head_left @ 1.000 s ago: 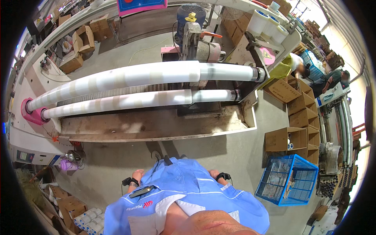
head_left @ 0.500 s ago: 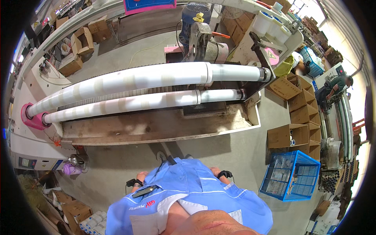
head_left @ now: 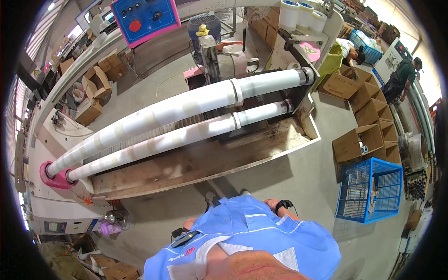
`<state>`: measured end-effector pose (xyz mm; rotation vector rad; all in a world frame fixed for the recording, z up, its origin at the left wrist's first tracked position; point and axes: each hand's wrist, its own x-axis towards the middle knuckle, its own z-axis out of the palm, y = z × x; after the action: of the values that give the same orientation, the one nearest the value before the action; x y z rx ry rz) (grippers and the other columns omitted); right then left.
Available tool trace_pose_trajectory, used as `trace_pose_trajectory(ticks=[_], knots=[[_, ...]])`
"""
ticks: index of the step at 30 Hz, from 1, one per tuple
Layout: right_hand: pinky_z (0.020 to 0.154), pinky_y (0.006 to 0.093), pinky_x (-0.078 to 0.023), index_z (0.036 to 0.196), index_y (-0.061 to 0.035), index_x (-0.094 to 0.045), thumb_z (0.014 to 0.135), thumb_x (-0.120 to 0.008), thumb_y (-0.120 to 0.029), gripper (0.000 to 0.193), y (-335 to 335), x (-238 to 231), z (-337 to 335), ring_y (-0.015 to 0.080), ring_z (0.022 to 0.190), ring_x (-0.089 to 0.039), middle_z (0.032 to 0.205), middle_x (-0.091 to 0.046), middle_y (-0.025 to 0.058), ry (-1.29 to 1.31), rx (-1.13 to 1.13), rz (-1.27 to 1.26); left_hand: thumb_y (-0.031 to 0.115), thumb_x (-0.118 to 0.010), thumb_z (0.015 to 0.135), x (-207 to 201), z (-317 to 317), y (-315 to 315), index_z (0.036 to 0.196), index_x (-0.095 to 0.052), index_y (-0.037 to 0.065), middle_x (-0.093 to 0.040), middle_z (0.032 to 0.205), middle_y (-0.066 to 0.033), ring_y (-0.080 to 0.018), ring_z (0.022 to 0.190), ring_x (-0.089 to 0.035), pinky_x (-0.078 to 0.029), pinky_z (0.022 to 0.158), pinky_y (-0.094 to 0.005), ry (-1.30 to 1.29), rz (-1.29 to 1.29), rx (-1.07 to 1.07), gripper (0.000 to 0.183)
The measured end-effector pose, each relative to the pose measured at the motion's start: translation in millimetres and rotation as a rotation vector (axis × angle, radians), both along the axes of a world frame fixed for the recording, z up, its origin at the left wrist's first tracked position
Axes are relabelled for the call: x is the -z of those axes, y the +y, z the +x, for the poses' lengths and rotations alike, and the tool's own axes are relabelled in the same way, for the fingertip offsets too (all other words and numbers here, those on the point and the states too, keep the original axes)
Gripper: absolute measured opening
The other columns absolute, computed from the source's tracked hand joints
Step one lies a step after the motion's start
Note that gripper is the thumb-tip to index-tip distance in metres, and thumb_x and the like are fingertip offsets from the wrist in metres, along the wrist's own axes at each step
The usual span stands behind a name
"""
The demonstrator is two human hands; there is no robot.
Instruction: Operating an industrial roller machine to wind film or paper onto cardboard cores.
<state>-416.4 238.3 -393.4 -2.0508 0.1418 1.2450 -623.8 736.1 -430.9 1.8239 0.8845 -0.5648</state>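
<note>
My left hand (head_left: 189,223) hangs low beside my blue work shirt, with a black strap at the wrist. On the other side hangs my right hand (head_left: 271,203), also with a black wrist strap. The fingers of both are too small and partly hidden to read, and I see no object in either. Both are apart from the machine in front of me. Across it run two long white rolls, an upper roll (head_left: 172,110) and a thinner lower roll (head_left: 186,135), with beige bands along them. Below the rolls lies a stained metal trough (head_left: 186,170).
A blue control panel (head_left: 140,21) with a red button stands at the back. Several white tape rolls (head_left: 289,15) sit on top at the right. Cardboard boxes (head_left: 357,144) and a blue plastic crate (head_left: 368,191) stand on the right. Two other people are further off, one bent over a box.
The view has turned and shifted, so the machine now slants up to the right and more of the control panel shows. Both my hands still hang at my sides.
</note>
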Motion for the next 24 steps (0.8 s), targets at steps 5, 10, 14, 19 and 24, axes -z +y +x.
trace_pose_trajectory(ticks=[5,10,14,19,24], knots=[[0.077,0.0353,-0.054,0.108,-0.0026,-0.072,0.098,-0.052,-0.038,0.042,18,-29,7,0.0225,0.083,-0.067,0.099,-0.072,0.0104,0.128,0.349,-0.045,0.020,-0.055,0.093,29,-23,13,0.103,-0.074,0.007,-0.072,0.109,-0.0099,-0.0216,0.102,-0.067,-0.050,0.093,-0.0305,-0.228,0.077,0.191,0.026],[0.085,0.0353,-0.054,0.111,-0.0084,-0.071,0.098,-0.047,-0.040,0.042,-4,13,4,0.0243,0.093,-0.069,0.108,-0.072,0.0108,-0.032,-0.205,-0.142,0.025,-0.059,0.088,-6,2,-9,0.111,-0.072,0.009,-0.071,0.111,-0.0135,-0.0278,0.106,-0.066,-0.049,0.097,-0.0357,0.027,-0.122,-0.162,0.031],[0.102,0.0362,-0.045,0.114,-0.0082,-0.070,0.099,-0.046,-0.040,0.043,-12,21,1,0.0293,0.114,-0.061,0.119,-0.068,0.0120,-0.111,-0.329,-0.062,0.027,-0.059,0.087,-26,0,-7,0.112,-0.072,0.010,-0.071,0.111,-0.0125,-0.0292,0.106,-0.066,-0.049,0.095,-0.0378,-0.169,0.437,0.737,0.033],[0.084,0.0348,-0.054,0.111,-0.0108,-0.072,0.097,-0.053,-0.034,0.033,-27,36,-3,0.0236,0.097,-0.068,0.111,-0.072,0.0088,-0.423,-0.516,-0.050,0.032,-0.059,0.086,-38,6,-17,0.114,-0.071,0.016,-0.070,0.112,-0.0098,-0.0319,0.106,-0.065,-0.051,0.092,-0.0418,-0.169,0.397,0.773,0.034],[0.063,0.0309,-0.048,0.093,-0.0074,-0.069,0.094,-0.063,-0.024,0.018,-10,-24,37,0.0146,0.069,-0.058,0.078,-0.063,0.0033,0.204,0.536,0.193,0.025,-0.061,0.087,-3,-6,-24,0.114,-0.071,0.012,-0.070,0.111,-0.0128,-0.0330,0.103,-0.066,-0.052,0.090,-0.0433,-0.172,0.371,0.671,0.031]])
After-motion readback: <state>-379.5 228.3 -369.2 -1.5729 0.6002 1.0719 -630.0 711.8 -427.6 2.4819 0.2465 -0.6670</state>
